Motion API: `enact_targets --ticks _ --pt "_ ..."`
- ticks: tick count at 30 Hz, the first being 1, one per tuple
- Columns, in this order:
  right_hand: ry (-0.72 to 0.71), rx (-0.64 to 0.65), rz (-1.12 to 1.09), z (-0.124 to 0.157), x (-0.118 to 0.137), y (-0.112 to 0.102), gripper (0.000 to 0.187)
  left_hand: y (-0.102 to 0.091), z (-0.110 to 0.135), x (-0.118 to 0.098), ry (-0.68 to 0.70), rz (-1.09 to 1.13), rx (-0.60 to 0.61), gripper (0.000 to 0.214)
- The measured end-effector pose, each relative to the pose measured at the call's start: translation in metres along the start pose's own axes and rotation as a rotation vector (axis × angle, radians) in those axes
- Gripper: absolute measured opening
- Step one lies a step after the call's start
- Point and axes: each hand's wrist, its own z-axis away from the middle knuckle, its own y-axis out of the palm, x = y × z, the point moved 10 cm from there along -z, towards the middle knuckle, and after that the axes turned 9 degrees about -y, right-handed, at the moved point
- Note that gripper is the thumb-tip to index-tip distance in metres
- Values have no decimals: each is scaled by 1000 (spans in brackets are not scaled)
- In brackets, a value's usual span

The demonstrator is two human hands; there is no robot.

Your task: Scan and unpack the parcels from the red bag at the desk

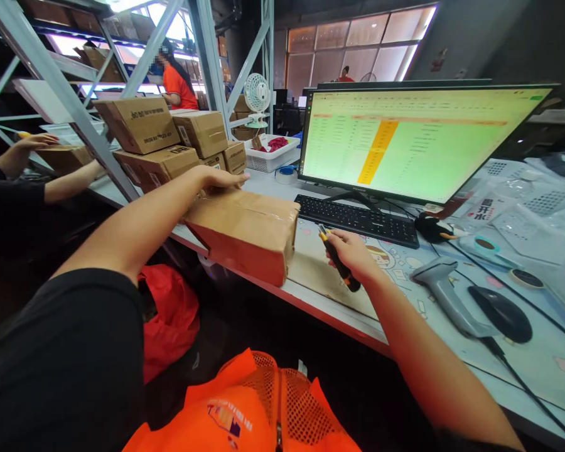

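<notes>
A taped brown cardboard box (245, 220) lies at the table's front edge, its near end sticking out over it. My left hand (221, 180) rests on the far left part of the box's top with its fingers stretched out; the underside of the hand is hidden. To the right of the box, my right hand (351, 251) is closed round a black and yellow utility knife (339, 263). The knife's tip points up and away from me, and it is apart from the box.
Several cardboard boxes (169, 138) are stacked behind my left hand, beside a metal rack post. A monitor (400, 144) and keyboard (358, 220) stand ahead. On the right lie a barcode scanner (452, 298), mouse (501, 314) and plastic bags (537, 220). A co-worker's hands (32, 144) are at far left.
</notes>
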Motion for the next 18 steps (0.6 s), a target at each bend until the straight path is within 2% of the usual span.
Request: enact_targets --ticks 2,4,6,10,15,18 --pt "-13 3 -21 -16 15 15 17 5 23 -3 45 -5 30 84" --pt "-43 -10 -42 -26 26 26 16 3 40 -5 35 -14 -76 82" --pt "-58 -63 -62 -27 31 28 17 0 49 -3 -50 -7 -204 82" --pt "-47 -168 -95 -10 27 25 19 5 38 -5 -171 16 -238 73" --pt "-67 -154 -171 18 28 39 25 4 17 -6 -248 7 -251 72" --pt "-52 -140 -227 37 31 50 30 2 13 -6 -223 42 -296 73"
